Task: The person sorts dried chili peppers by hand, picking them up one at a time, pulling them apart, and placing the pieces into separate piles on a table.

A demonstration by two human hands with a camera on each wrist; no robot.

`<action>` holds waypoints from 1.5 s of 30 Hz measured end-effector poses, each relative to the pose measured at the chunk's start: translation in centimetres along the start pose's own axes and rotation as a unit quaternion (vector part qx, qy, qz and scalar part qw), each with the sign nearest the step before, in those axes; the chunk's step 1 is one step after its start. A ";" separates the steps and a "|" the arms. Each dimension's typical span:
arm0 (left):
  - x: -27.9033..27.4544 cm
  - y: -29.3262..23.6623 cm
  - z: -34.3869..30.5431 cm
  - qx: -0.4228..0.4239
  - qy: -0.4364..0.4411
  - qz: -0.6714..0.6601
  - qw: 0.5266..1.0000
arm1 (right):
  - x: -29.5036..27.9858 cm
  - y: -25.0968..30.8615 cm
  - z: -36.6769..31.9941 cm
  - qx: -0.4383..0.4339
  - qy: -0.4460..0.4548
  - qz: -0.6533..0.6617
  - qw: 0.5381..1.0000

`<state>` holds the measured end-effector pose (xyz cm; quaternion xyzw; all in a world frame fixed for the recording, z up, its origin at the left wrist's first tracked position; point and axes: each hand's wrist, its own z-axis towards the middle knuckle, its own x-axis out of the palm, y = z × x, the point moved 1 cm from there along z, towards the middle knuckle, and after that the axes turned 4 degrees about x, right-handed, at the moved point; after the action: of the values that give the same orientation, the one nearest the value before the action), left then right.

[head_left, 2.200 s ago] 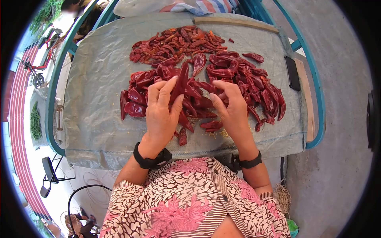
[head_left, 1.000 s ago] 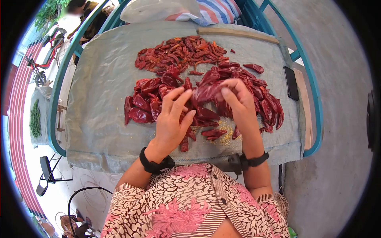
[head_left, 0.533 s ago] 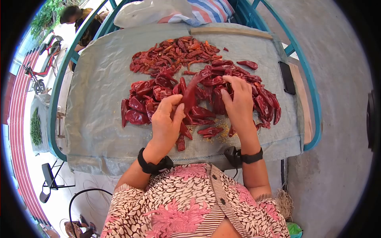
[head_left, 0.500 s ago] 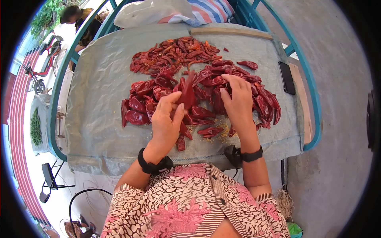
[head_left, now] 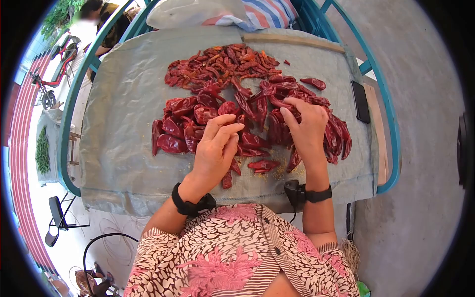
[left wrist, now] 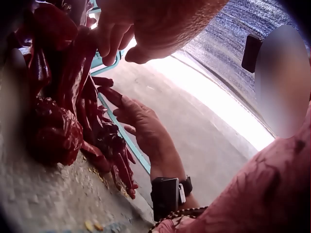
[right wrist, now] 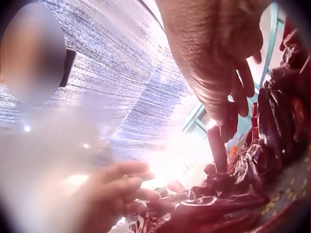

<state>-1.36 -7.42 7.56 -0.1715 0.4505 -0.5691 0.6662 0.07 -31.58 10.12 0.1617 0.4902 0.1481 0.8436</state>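
Large glossy dark-red dried chili peppers lie in a left heap (head_left: 180, 123) and a right heap (head_left: 336, 126) on the cloth. My left hand (head_left: 215, 151) is over the front of the left heap, fingers loosely extended, with nothing between them. My right hand (head_left: 309, 126) is at the right heap's left edge. Its thumb and fingertips pinch a dried chili pepper (right wrist: 217, 148), which slants down toward the peppers in the right wrist view. Between the heaps, more peppers (head_left: 245, 101) point toward me. A short wrinkled pepper (head_left: 226, 180) lies in front of my left hand.
Smaller wrinkled chilies form a far heap (head_left: 222, 64). Yellow seeds (head_left: 282, 171) are scattered in front. A black phone (head_left: 360, 101) lies at the right edge, inside the teal rail (head_left: 388, 114). A wooden strip (head_left: 292, 40) and striped bag (head_left: 267, 14) are at the back.
The pepper that my left hand held half a second ago has left its fingers. More peppers now lie between the heaps. My right hand has shifted slightly right.
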 end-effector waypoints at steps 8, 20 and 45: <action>0.3 -0.7 0.5 0.077 0.049 0.054 0.994 | -1.6 4.5 -3.0 0.013 0.202 0.334 0.920; 0.4 -1.3 0.7 -0.034 -0.039 -0.032 0.998 | 0.7 1.0 -3.8 -0.014 0.061 -0.064 0.996; 1.3 -1.0 -1.0 -0.100 0.015 -0.079 0.992 | -1.6 1.9 -3.6 0.058 0.008 0.104 0.993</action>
<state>-2.87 -8.58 7.27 -0.2637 0.5000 -0.5742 0.5923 -4.02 -30.04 10.47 0.2594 0.4849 0.2071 0.8091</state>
